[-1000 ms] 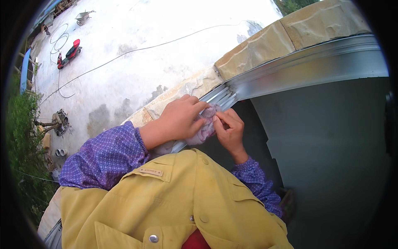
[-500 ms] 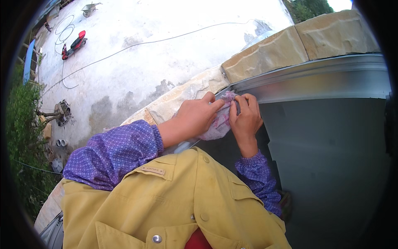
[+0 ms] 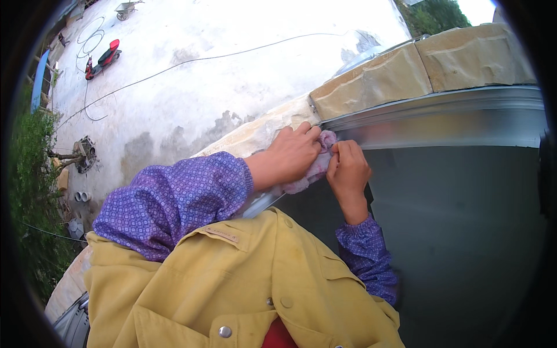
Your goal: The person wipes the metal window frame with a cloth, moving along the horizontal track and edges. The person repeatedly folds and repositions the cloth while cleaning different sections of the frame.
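Note:
A pinkish-purple cloth [image 3: 315, 170] is bunched up at the corner where the metal frame [image 3: 441, 119] meets the stone ledge. My left hand [image 3: 288, 155] is closed on the cloth's left side, its fingers curled toward the frame corner. On the other side my right hand [image 3: 350, 174] pinches the cloth's edge between thumb and fingers. Both forearms wear purple patterned sleeves. Part of the cloth is hidden under my left hand.
Rough tan stone blocks [image 3: 371, 78] edge the frame. A dark pane [image 3: 458, 220] lies to the right. Far below, on pale concrete ground, are a red scooter [image 3: 104, 58], a wheelbarrow [image 3: 125, 10] and a long cable [image 3: 197, 60]. Green shrubs [image 3: 40, 191] grow at the left.
My left hand has shifted slightly right and up along the cloth, and its forearm reaches further in. My right hand has moved down slightly. The cloth is bunched differently, with a rolled end on top.

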{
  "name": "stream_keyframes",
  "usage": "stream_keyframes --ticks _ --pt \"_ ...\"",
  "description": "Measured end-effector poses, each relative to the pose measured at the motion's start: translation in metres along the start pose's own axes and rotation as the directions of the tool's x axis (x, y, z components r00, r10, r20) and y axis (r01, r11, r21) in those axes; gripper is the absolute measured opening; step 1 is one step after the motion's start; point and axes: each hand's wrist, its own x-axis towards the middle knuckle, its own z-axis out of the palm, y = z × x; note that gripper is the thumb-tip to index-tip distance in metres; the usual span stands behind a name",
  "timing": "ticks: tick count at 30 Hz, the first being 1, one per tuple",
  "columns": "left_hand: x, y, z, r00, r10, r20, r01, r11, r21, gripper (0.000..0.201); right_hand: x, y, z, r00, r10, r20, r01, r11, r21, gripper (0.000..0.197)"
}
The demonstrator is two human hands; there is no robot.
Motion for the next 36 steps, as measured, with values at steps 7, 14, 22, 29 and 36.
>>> stream_keyframes --ticks 7,14,22,29,36 --pt "0.011 -0.013 0.007 0.960 0.106 -0.259 -0.095 0.994 0.053 0.040 -0.039 -0.005 0.008 0.974 0.223 -0.048 -0.206 0.951 0.231 0.012" --pt "0.027 -0.014 0.019 0.948 0.089 -0.307 -0.110 0.993 -0.052 0.017 -0.043 -0.009 0.018 0.942 0.301 -0.150 -0.218 0.886 0.410 0.017" --pt "0.056 -0.003 0.035 0.913 0.094 -0.397 -0.031 0.987 0.160 0.010 -0.044 -0.010 0.023 0.921 0.340 -0.189 -0.222 0.859 0.462 0.014" --pt "0.050 -0.008 0.024 0.992 -0.111 0.068 0.119 0.985 -0.121 0.014 -0.057 0.007 0.039 0.901 0.419 -0.113 -0.287 0.770 0.570 0.014" --pt "0.061 0.006 -0.009 0.892 -0.206 0.402 0.364 0.855 -0.369 0.031 -0.054 0.002 0.031 0.893 0.446 -0.062 -0.327 0.738 0.591 0.010"
